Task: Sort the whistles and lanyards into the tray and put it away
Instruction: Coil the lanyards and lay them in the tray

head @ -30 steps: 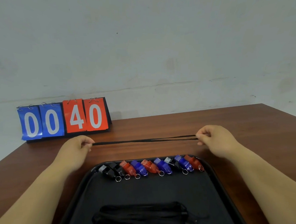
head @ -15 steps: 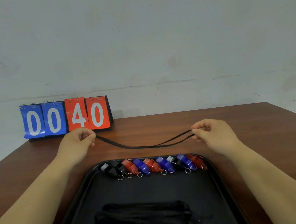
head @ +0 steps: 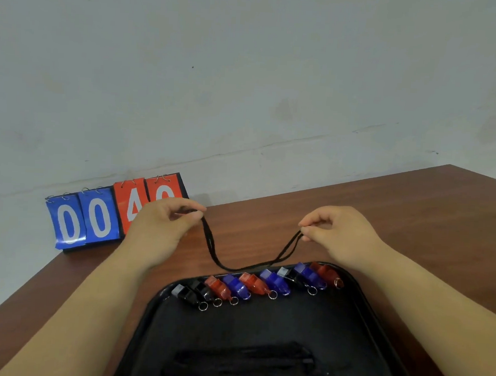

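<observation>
A black lanyard [head: 219, 261] sags in a loop between my two hands, above the far edge of the black tray [head: 377, 335]. My left hand [head: 163, 226] pinches one end and my right hand [head: 334, 233] pinches the other. Along the tray's far rim lies a row of several whistles [head: 258, 284], black, red and blue, each with a small metal ring. A pile of folded black lanyards [head: 244, 367] rests in the near part of the tray.
A flip scoreboard [head: 94, 219] with blue and red cards stands at the back left against the wall, partly behind my left hand. The brown wooden table [head: 428, 216] extends to the right and ends at a left edge near the scoreboard.
My hands have moved toward each other and lifted. The lanyard, stretched taut a second ago, now hangs slack in a deep loop between them.
</observation>
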